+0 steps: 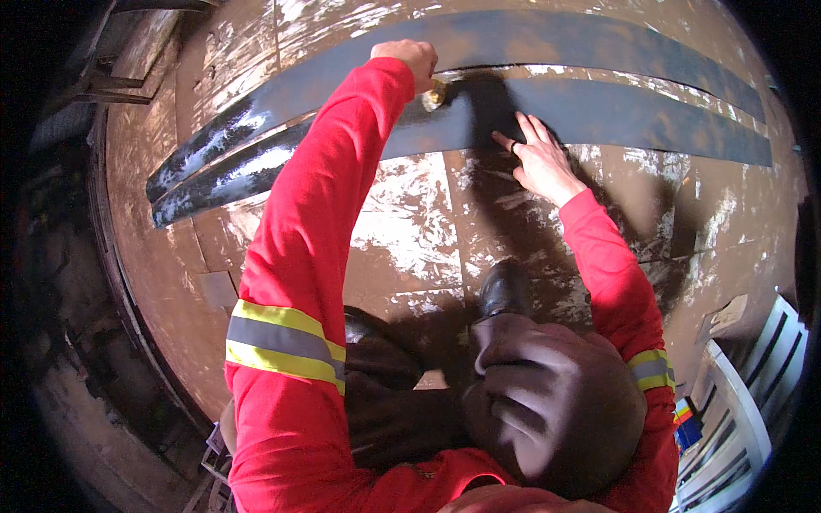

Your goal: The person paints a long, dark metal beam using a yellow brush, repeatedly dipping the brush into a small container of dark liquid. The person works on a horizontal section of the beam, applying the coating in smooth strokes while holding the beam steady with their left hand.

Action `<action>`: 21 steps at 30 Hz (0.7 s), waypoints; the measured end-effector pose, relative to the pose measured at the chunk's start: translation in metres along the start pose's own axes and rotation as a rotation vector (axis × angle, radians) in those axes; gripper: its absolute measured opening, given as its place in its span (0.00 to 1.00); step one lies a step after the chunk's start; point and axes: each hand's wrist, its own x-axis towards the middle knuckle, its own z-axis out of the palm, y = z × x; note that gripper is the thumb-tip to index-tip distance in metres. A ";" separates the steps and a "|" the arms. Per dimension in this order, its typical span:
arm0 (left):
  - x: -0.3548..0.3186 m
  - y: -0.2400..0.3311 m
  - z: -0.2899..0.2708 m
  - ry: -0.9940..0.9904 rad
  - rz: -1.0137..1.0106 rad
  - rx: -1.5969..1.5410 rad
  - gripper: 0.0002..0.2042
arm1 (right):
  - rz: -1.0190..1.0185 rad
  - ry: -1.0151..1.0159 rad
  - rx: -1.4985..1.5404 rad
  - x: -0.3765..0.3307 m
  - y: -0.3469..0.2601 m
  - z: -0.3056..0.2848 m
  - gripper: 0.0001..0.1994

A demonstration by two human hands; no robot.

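Two long dark grey strips, which look like rubber, lie side by side on the floor and curve across the far part of the view. My left hand is closed over them, gripping what looks like a brush; only its yellowish tip shows below the fist. That tip meets the nearer strip, which is dark and shiny to its left and matte to its right. My right hand rests with fingers spread at the near edge of the same strip, holding nothing.
The brown floor has worn white patches. White slatted plastic chairs stand at the lower right beside a small blue and yellow item. Dark clutter and a raised edge run along the left. My dark shoe is below the strips.
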 end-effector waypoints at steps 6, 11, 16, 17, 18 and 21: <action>-0.021 -0.039 0.009 0.049 -0.121 0.001 0.06 | 0.016 0.007 0.031 -0.002 0.001 -0.003 0.35; -0.062 -0.091 0.030 0.055 -0.193 0.203 0.07 | -0.009 -0.011 0.026 0.003 0.000 -0.002 0.35; -0.198 -0.157 -0.059 0.081 -0.199 0.071 0.10 | -0.043 -0.045 -0.040 0.005 -0.002 -0.007 0.38; -0.229 -0.176 -0.074 0.128 -0.144 0.052 0.11 | -0.026 -0.056 -0.025 0.003 0.002 -0.011 0.39; -0.261 -0.186 -0.090 0.112 -0.185 0.059 0.11 | 0.015 -0.086 -0.031 0.002 0.000 -0.014 0.40; -0.359 -0.204 -0.084 0.017 -0.315 0.017 0.10 | 0.031 -0.210 -0.018 0.006 -0.013 -0.023 0.40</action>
